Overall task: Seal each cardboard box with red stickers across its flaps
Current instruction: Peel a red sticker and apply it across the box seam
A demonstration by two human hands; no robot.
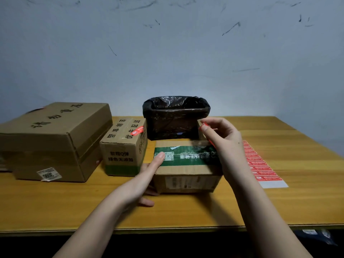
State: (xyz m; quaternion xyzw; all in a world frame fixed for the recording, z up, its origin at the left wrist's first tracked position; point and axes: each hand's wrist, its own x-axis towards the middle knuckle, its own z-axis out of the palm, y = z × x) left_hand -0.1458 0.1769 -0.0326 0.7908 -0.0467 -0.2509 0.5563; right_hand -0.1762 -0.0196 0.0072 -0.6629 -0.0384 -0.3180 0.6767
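- Head view looks down on a yellow wood-grain desk (186,211); its near edge runs across the lower frame, with darkness below it.
- Centre frame holds a small cardboard box (188,172) with a green printed band across its top flaps.
- Left hand (147,175) rests against the left side of that box, its fingers fairly straight, the forefinger tip lying on the green band; it grips nothing.
- Right hand (221,138) hovers over the box's far right corner, thumb and forefinger pinching a red sticker (204,127) that hangs down toward the flap edge.
- Right of centre, a sheet of red stickers (260,164) lies flat on the desk, just beside the right wrist; bare desk stretches from it to the right edge of the frame.
- Behind the small box, touching or nearly so, stands a bin lined with a black plastic bag (176,116), its mouth open.
- Left of centre sits a medium box (123,148) with a red sticker across its top seam; a narrow gap separates it from the left hand.
- A large box (54,140) fills the left side, close against the medium box.
- Open desk lies in front of all the boxes, crossed only by both forearms.
- A pale, scuffed wall (167,53) fills the upper half of the frame.
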